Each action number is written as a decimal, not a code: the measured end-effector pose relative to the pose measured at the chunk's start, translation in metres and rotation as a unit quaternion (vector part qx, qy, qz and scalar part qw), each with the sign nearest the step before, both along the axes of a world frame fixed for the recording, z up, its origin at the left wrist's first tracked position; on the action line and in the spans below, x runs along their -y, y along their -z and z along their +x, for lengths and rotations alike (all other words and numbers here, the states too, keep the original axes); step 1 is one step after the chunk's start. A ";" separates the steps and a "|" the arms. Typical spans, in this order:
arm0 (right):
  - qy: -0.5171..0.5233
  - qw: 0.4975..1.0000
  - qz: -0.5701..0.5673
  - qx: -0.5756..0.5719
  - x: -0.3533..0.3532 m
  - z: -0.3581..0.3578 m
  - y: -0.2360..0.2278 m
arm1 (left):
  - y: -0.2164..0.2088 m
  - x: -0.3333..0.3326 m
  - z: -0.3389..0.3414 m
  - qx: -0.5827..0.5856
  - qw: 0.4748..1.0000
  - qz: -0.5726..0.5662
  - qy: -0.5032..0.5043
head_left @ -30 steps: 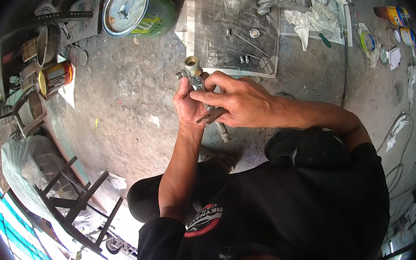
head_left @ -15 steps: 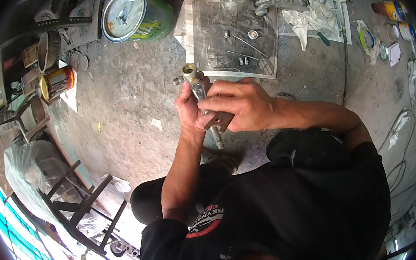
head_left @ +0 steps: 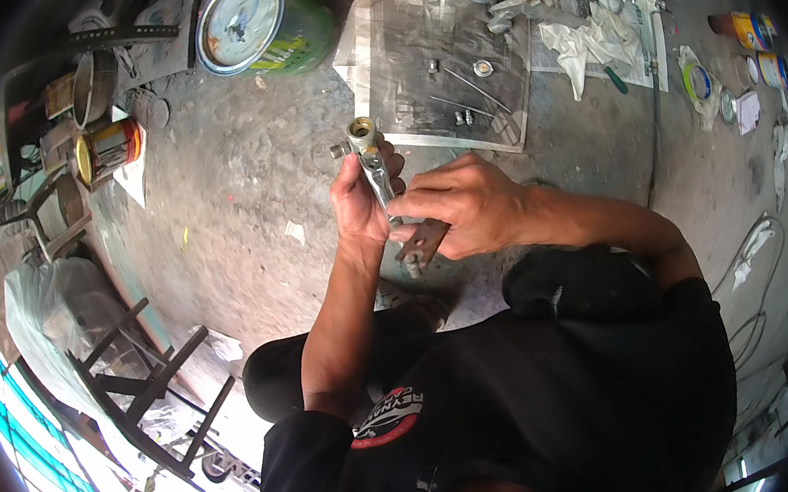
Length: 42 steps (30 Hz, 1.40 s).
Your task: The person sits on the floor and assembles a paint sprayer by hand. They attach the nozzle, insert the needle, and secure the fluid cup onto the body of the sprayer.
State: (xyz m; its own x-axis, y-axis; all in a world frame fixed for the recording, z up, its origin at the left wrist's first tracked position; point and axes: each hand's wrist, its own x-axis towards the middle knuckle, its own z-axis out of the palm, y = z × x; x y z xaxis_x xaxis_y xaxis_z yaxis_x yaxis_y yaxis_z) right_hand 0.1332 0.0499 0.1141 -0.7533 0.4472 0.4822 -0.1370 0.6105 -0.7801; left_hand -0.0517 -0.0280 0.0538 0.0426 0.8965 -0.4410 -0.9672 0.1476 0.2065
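Observation:
My left hand (head_left: 355,208) is wrapped round the metal body of a paint spray gun (head_left: 374,169), its round threaded head pointing away from me. A short threaded fitting (head_left: 340,150) sticks out from the left of the head. My right hand (head_left: 473,203) is closed on a flat, rusty brown metal plate (head_left: 432,234) with a hole in it. This plate lies across the near end of the gun, above the lower fitting (head_left: 412,263). The right fingertips touch the gun's handle, and part of their grip is hidden.
Ahead, newspaper (head_left: 488,147) lies under a dark sheet (head_left: 406,67) with thin rods (head_left: 478,88) and small metal fittings (head_left: 464,118). A white cloth (head_left: 597,45) and a green-handled tool (head_left: 616,79) are at its right. A large green can (head_left: 292,44) stands far left; a wooden frame (head_left: 149,389) is near left.
The rusty plate has turned and shifted slightly toward me and to the right, now covering more of the lower fitting. My left hand still grips the spray gun in nearly the same place.

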 end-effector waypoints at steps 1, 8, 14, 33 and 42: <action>0.006 1.000 -0.007 -0.014 0.000 -0.001 -0.001 | 0.002 0.000 -0.003 0.009 1.000 0.007 -0.002; 0.146 0.985 -0.088 -0.025 -0.011 -0.008 -0.005 | -0.028 -0.014 0.003 -0.148 0.977 -0.149 -0.025; 0.197 0.897 -0.372 0.136 -0.034 0.005 0.014 | -0.061 -0.023 0.021 -0.279 0.934 -0.208 -0.079; 0.174 0.758 -0.606 0.167 -0.014 -0.013 0.072 | 0.000 0.001 0.032 -0.312 0.860 -0.391 -0.100; 0.112 0.798 -0.561 0.190 -0.006 -0.007 0.072 | 0.020 0.004 0.025 -0.305 0.843 -0.423 -0.135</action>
State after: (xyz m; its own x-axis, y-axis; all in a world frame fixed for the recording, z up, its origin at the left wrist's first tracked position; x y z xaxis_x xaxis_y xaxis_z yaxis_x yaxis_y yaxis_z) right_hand 0.1262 0.0563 0.0420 -0.5901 0.5813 -0.5602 0.2537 -0.5252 -0.8123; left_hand -0.0267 -0.0321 0.0340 -0.5776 0.1910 -0.7936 -0.7417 0.2832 0.6080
